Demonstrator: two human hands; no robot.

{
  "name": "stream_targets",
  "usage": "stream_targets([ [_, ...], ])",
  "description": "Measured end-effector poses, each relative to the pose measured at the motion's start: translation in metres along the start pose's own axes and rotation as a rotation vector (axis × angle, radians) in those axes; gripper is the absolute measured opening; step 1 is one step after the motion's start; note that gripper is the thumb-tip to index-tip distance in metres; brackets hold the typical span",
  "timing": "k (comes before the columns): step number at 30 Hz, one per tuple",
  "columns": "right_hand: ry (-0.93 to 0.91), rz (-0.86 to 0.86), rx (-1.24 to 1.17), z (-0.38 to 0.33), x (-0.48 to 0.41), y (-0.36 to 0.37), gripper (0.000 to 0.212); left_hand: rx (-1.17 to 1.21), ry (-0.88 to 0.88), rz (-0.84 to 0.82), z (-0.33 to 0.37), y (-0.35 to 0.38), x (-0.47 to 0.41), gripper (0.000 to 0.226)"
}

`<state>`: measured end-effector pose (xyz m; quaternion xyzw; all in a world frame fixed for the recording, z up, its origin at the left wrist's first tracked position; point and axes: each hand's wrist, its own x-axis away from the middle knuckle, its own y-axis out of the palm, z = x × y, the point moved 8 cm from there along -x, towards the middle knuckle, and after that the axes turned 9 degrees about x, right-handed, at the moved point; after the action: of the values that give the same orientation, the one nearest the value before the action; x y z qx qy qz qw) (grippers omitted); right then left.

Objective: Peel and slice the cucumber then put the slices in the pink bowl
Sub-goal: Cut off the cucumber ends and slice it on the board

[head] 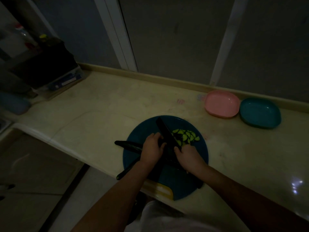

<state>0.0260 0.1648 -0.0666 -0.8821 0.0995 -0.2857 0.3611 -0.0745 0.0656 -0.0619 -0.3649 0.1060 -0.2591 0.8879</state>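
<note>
A dark cucumber (pixel 128 145) lies across the left rim of a round blue cutting board (pixel 142 129). My left hand (pixel 153 149) grips the cucumber near its cut end. My right hand (pixel 188 158) holds a black knife (pixel 167 133), whose blade points away and leans against the cut end. Several pale green slices (pixel 188 135) lie fanned on the board just right of the blade. The pink bowl (pixel 221 103) sits empty at the back right of the counter.
A teal bowl (pixel 260 113) stands right of the pink bowl. A second long dark piece (pixel 127 169) sticks out over the counter's front edge under my left forearm. Something yellow (pixel 163 190) lies at the board's near rim. Dark boxes and bottles (pixel 45 67) crowd the far left.
</note>
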Motion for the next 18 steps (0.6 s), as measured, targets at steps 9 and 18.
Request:
stream_targets([
  [9, 0.003, -0.042, -0.002, -0.010, -0.008, 0.010, 0.045, 0.010, -0.002, -0.018, -0.002, 0.000, -0.003, 0.017],
  [18, 0.044, 0.018, 0.115, 0.015, -0.006, -0.004, 0.049, 0.022, 0.015, -0.007, -0.001, -0.002, 0.000, 0.020],
])
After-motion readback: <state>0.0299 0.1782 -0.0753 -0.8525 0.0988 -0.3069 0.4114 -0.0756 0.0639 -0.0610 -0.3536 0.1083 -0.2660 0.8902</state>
